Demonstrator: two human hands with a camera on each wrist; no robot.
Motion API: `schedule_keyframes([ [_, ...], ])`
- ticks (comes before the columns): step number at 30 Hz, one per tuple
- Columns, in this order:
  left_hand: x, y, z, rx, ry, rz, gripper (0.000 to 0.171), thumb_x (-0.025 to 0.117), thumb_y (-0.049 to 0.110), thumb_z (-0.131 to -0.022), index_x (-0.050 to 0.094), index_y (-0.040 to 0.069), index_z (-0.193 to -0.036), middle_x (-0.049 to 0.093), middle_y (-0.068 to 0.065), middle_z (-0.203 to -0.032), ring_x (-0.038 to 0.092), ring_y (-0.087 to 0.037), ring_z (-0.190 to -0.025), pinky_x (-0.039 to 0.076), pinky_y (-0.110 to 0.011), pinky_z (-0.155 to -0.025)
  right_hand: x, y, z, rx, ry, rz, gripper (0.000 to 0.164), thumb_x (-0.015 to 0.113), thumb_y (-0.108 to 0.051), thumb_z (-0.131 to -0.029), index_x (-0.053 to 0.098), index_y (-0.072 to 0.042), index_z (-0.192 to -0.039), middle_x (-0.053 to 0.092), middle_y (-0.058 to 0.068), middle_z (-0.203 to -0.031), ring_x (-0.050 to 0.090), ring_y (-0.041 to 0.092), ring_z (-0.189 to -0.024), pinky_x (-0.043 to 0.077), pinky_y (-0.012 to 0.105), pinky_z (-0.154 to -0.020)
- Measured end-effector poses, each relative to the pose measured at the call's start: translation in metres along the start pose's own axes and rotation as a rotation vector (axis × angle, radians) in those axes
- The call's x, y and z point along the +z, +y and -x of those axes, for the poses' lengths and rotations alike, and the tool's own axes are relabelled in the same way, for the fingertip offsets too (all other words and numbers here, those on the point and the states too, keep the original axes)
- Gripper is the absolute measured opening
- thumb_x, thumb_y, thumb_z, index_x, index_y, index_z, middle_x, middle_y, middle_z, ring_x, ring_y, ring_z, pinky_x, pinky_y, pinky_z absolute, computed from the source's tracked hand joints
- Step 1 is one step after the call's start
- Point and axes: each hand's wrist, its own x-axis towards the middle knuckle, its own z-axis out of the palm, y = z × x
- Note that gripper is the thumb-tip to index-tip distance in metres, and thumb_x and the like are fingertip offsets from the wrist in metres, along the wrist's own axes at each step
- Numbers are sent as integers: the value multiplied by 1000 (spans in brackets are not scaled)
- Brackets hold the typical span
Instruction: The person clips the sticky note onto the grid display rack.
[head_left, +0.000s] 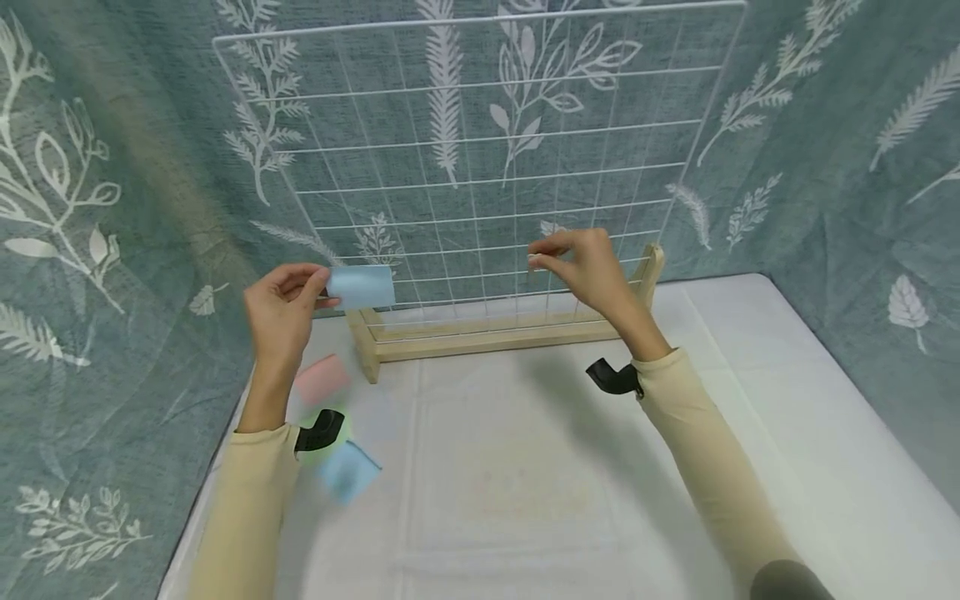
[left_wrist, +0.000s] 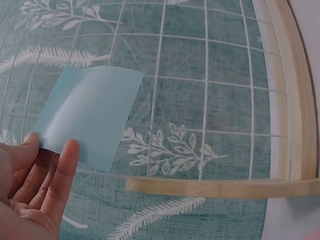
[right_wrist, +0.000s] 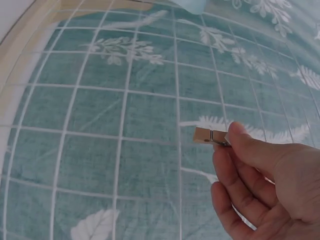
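I see the white wire grid [head_left: 480, 158] standing in its wooden base [head_left: 487, 333] on the table [head_left: 750, 400]. Only the head view shows the pink [head_left: 322, 377] and blue [head_left: 347, 471] papers lying below. My left hand [head_left: 281, 312] pinches a light blue paper [left_wrist: 90, 115] by its edge, in front of the grid. Only the right wrist view shows the small wooden clothespin [right_wrist: 210, 136], which my right hand [right_wrist: 265, 185] grips with thumb and fingers, near a wire.

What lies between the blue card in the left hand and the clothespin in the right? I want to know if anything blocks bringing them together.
Only the white wire grid behind; the head view shows nothing between blue card and clothespin.
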Motion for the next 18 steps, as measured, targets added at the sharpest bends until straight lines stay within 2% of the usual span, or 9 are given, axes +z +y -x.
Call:
schedule_keyframes([
  [2, 2, 1, -2, 5, 5, -13, 14, 69, 4, -90, 69, -9, -96, 68, -3, -80, 66, -11, -63, 61, -21, -59, 0, -2, -5, 13, 8, -8, 16, 73, -11, -89, 76, 1, -99, 74, 14, -93, 70, 27, -82, 60, 40, -73],
  [10, 8, 10, -8, 21, 30, 8, 18, 69, 4, -90, 68, -11, -99, 67, -6, -84, 67, -12, -66, 60, -21, -58, 1, -17, -23, 16, 54, -11, 19, 73, -14, -90, 76, -1, -103, 74, 12, -98, 70, 23, -87, 49, 31, -60],
  [14, 10, 14, -9, 48, 38, 18, 17, 69, 3, -90, 68, -12, -99, 67, -7, -85, 67, -12, -65, 60, -22, -57, 1, -28, -34, -16, 54, -19, 19, 73, -15, -90, 76, -1, -103, 74, 12, -99, 70, 22, -88, 55, 32, -67],
  [18, 11, 20, -14, 80, 36, 77, 13, 70, 2, -89, 69, -9, -96, 68, -7, -82, 66, -13, -62, 60, -23, -56, -1, -37, -43, -45, 64, -27, 17, 73, -11, -89, 76, 1, -101, 74, 14, -98, 71, 24, -88, 59, 36, -75],
])
